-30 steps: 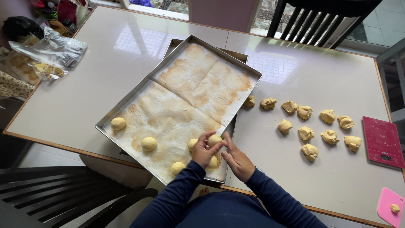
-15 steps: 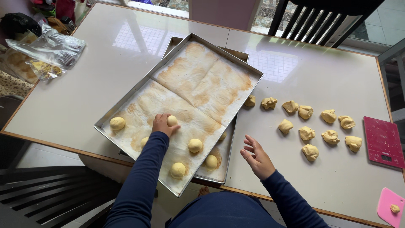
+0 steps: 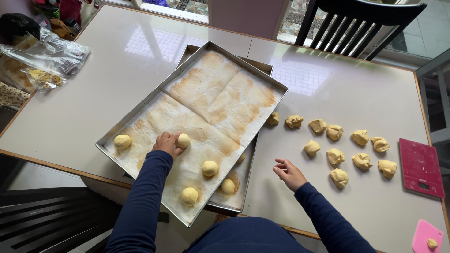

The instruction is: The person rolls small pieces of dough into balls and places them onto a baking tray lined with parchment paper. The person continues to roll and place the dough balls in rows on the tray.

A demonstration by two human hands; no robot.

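Note:
A metal baking tray (image 3: 140, 108) lined with browned paper lies across the table. Round dough balls sit on its near end: one at the left (image 3: 123, 141), one (image 3: 209, 168) in the middle, one (image 3: 189, 196) near the front edge and one (image 3: 228, 186) to the right. My left hand (image 3: 165, 143) rests on the paper with its fingers against another dough ball (image 3: 183, 140). My right hand (image 3: 289, 173) hovers open over the table, right of the tray, holding nothing. Several rough dough pieces (image 3: 335, 155) lie beyond it.
A second tray (image 3: 265, 67) lies under the first. A red kitchen scale (image 3: 420, 167) and a pink scraper (image 3: 426, 236) sit at the right edge. Plastic bags (image 3: 44, 58) lie at the far left. A dark chair (image 3: 363, 21) stands beyond the table.
My hands parted from the ball they held together near the tray's front. The left hand carried a ball to the tray's left part; the right hand moved out over the table.

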